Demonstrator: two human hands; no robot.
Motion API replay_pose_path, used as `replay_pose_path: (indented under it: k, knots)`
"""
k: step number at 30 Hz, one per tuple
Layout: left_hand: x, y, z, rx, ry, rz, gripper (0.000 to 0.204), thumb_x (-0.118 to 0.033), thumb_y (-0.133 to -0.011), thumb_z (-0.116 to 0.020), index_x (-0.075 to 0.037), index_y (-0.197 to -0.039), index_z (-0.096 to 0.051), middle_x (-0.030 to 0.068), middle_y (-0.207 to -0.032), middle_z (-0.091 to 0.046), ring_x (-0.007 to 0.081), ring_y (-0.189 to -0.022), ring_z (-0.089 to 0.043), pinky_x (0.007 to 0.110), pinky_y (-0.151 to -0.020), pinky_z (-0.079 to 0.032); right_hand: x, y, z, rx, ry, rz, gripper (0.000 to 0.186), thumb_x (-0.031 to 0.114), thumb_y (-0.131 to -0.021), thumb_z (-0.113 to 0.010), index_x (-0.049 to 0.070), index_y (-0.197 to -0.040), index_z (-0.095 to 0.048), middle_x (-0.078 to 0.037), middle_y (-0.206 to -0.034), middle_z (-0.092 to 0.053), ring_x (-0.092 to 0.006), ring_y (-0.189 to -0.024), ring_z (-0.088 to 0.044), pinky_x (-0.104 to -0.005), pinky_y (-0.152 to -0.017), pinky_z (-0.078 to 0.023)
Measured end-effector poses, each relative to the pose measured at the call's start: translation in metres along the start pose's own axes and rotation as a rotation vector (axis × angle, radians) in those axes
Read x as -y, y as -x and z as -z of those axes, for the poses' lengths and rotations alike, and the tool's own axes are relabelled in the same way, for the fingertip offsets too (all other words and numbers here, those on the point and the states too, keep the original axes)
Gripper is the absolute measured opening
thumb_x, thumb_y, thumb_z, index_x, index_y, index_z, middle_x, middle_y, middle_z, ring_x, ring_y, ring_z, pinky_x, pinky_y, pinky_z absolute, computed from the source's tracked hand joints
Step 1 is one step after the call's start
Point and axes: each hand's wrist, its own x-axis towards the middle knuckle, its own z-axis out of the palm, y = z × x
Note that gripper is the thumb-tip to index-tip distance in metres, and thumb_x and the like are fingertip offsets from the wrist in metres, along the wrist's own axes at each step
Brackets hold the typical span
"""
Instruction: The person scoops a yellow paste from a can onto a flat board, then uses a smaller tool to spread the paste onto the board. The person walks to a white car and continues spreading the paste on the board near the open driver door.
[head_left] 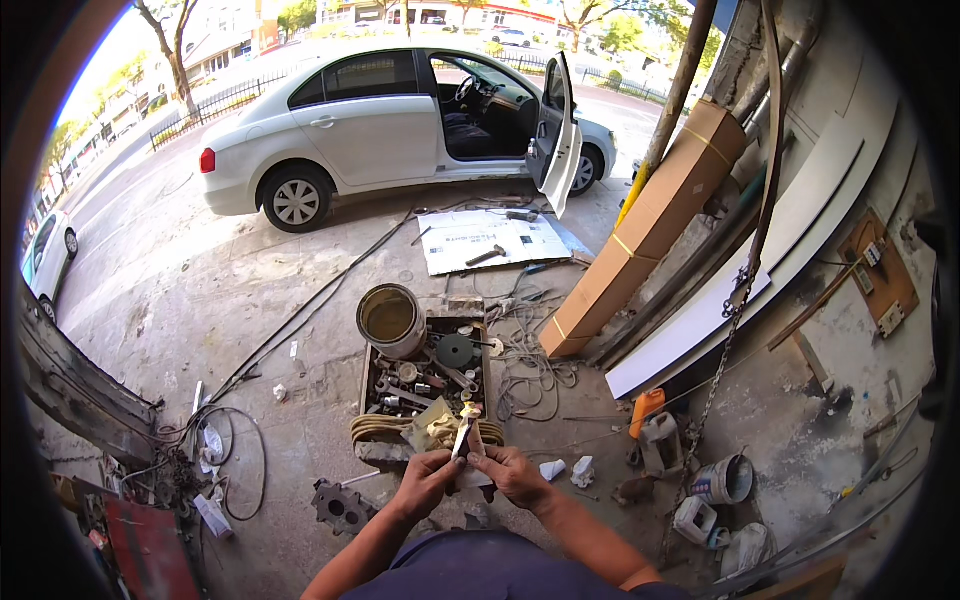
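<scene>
My left hand (425, 477) and my right hand (510, 472) meet low in the middle of the view, both gripping a small pale metal part (466, 428) that stands upright between the fingers. Its exact kind is too small to tell. Just beyond the hands sits an open tool tray (366, 385) crowded with wrenches, a dark disc and small fittings. A coiled yellowish rope (378, 428) and a crumpled cloth lie at the tray's near edge.
A metal bucket (391, 318) stands behind the tray. A white car (380, 125) with its door open is parked beyond. A long cardboard box (645, 230) and white panels lean on the right wall. A chain (722, 350), orange bottle (646, 408), tubs and cables litter the ground.
</scene>
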Motion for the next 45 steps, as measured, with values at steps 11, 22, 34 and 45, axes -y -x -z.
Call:
replay_pose_path:
  k: [11,22,34,45]
  knots:
    - [-0.006,-0.001,-0.008,-0.066,-0.085,-0.078,0.027,-0.024,-0.113,-0.065,0.000,-0.110,-0.077,0.0009,-0.088,-0.072,0.0090,-0.076,-0.064,0.027,-0.067,-0.050,-0.005,-0.008,0.011,0.091,-0.036,0.057,0.025,0.012,-0.112,-0.064,0.000,-0.129,-0.078,-0.002,-0.114,-0.078,-0.0097,-0.103,-0.069,-0.0282,-0.094,-0.056]
    - [-0.012,0.000,0.006,0.016,0.144,0.006,0.031,-0.029,-0.115,-0.063,-0.002,-0.108,-0.077,-0.0036,-0.087,-0.069,0.0063,-0.074,-0.060,0.025,-0.065,-0.047,0.003,-0.005,0.002,0.111,0.026,0.121,0.027,0.015,-0.114,-0.063,-0.001,-0.131,-0.076,-0.001,-0.114,-0.077,-0.0085,-0.106,-0.067,-0.0290,-0.094,-0.055]
    - [-0.024,0.000,-0.001,-0.010,-0.091,-0.234,0.029,-0.026,-0.114,-0.067,0.002,-0.113,-0.075,-0.0025,-0.104,-0.073,0.0062,-0.100,-0.062,0.028,-0.091,-0.053,-0.005,-0.006,-0.004,0.093,-0.031,0.092,0.028,0.014,-0.115,-0.058,0.000,-0.132,-0.075,-0.001,-0.114,-0.076,-0.0080,-0.104,-0.066,-0.0278,-0.093,-0.054]
    - [-0.015,-0.005,-0.006,-0.017,0.475,0.049,0.021,-0.021,-0.106,-0.075,-0.001,-0.110,-0.079,-0.0007,-0.100,-0.073,0.0102,-0.088,-0.064,0.030,-0.079,-0.050,-0.024,-0.007,-0.005,-0.055,0.115,0.285,0.024,0.015,-0.116,-0.056,-0.001,-0.123,-0.072,0.004,-0.102,-0.067,-0.0054,-0.095,-0.058,-0.0242,-0.083,-0.049]
